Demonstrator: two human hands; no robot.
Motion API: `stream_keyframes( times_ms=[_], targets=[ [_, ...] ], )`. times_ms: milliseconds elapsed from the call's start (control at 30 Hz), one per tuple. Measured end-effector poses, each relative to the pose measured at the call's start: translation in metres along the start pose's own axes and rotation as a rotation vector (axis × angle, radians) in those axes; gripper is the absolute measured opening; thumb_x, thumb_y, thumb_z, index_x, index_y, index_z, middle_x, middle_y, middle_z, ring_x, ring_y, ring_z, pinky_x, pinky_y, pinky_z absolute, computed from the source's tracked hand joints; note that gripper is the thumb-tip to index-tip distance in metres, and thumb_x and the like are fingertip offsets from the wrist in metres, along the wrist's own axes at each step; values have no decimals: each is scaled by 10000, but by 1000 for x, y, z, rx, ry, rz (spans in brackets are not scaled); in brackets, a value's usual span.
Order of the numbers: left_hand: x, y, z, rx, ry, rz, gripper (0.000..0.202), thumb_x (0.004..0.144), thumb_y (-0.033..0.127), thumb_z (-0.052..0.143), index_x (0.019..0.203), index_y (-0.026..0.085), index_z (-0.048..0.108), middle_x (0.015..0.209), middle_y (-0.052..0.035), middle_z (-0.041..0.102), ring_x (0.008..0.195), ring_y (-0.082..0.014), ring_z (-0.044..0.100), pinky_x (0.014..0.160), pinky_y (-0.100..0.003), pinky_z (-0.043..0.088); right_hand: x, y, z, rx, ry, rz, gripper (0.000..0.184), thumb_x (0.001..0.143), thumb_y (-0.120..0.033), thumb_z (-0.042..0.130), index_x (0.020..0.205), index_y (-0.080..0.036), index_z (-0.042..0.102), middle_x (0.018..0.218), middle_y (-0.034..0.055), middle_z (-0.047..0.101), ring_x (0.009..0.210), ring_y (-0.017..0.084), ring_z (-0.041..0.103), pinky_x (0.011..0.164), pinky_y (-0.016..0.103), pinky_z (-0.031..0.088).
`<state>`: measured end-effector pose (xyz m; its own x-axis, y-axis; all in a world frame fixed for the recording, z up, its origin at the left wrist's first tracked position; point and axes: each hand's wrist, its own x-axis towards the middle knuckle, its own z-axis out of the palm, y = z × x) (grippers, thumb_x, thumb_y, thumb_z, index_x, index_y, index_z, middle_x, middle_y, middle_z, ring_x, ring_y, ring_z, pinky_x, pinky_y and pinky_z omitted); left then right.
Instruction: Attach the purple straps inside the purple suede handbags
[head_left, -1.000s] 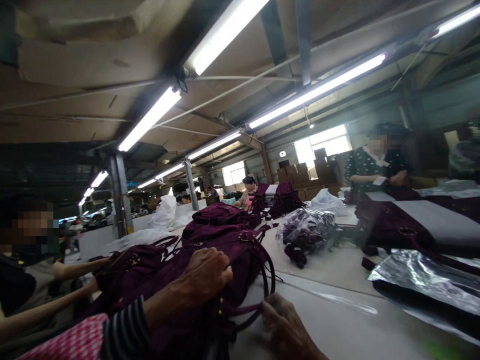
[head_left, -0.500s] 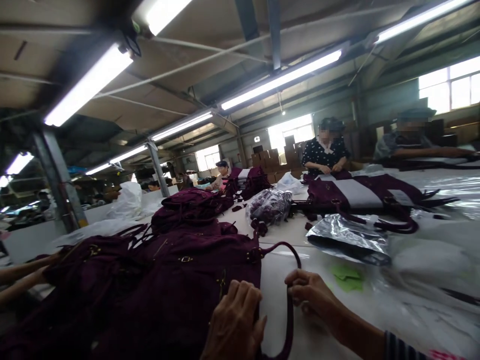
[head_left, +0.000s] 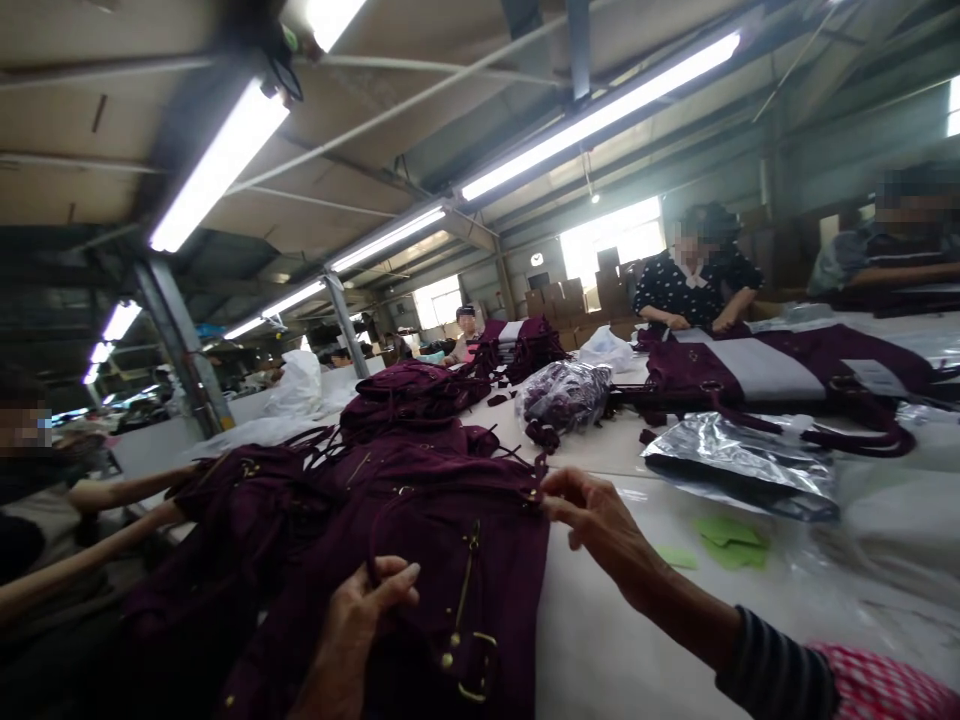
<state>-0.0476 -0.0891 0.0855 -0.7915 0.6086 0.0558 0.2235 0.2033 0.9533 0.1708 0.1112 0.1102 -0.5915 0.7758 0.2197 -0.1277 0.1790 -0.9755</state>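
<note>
A dark purple handbag [head_left: 442,540] with gold hardware lies in front of me on the white table [head_left: 607,640], on top of a pile of the same bags. My left hand [head_left: 360,620] rests on the bag's near face, fingers curled and pinching its strap. My right hand [head_left: 592,515] reaches in from the right and pinches the bag's upper right corner by the handle ring. Both hands are closed on the bag.
More purple bags [head_left: 412,395] are heaped behind. A clear plastic sack of purple parts [head_left: 562,395] and a silvery plastic bag [head_left: 742,460] lie to the right, with green paper scraps [head_left: 720,540]. A co-worker's arms [head_left: 97,530] reach in at left; other people work across the table.
The view swung left and up a little. My right hand let the handle loop drop and moved up to the bag's top corner. My left hand slid down and left along the bag.
</note>
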Motion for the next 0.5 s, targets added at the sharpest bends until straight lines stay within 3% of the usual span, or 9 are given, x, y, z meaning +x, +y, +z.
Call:
stream_keyframes(
  times_ms=[33,100,200,267,333,400,500],
  targets=[
    [10,-12,-22,74,29,-40,468,696,514,703,1016,194,583,869,-75,727,831,-273,712,695,-359,555,-2,18,-3,-24,3,132,237,788,-389,659,874,-172,618,806,35,631,707,159,608,476,204,420],
    [29,-36,-63,312,169,32,531,682,506,648,1101,196,543,1001,-112,726,906,-304,710,772,-417,567,-10,48,-4,9,-89,363,353,834,-519,632,900,-177,574,816,46,650,634,144,633,423,178,361],
    [53,-57,-108,750,339,217,535,768,540,535,1199,224,520,1259,-146,647,1176,-374,595,973,-543,494,-24,65,8,153,-286,481,448,823,-622,629,857,-188,524,706,2,600,490,108,578,373,172,275],
    [69,-63,-126,899,366,140,589,824,610,469,1282,241,500,1407,-153,559,1337,-451,450,1028,-664,406,-28,63,21,232,-309,438,362,794,-516,669,834,-184,530,663,-21,557,493,97,547,389,175,273],
    [86,-67,-137,889,339,10,675,815,679,468,1304,215,501,1419,-179,547,1347,-479,448,1029,-686,395,-26,54,32,243,-281,366,230,763,-360,652,858,-170,566,660,-25,547,517,91,512,416,181,269],
    [103,-72,-143,823,285,-38,696,779,707,507,1221,172,552,1321,-190,618,1264,-430,565,1030,-571,461,-21,41,39,184,-270,272,174,737,-259,599,883,-164,588,654,-35,532,518,90,454,433,200,255],
    [122,-77,-147,758,229,-43,669,739,742,532,1052,153,589,1107,-170,719,1099,-367,689,919,-411,550,-15,11,45,-9,-277,38,113,703,-162,558,815,-175,572,670,-35,514,575,106,430,491,236,286]
  ],
)
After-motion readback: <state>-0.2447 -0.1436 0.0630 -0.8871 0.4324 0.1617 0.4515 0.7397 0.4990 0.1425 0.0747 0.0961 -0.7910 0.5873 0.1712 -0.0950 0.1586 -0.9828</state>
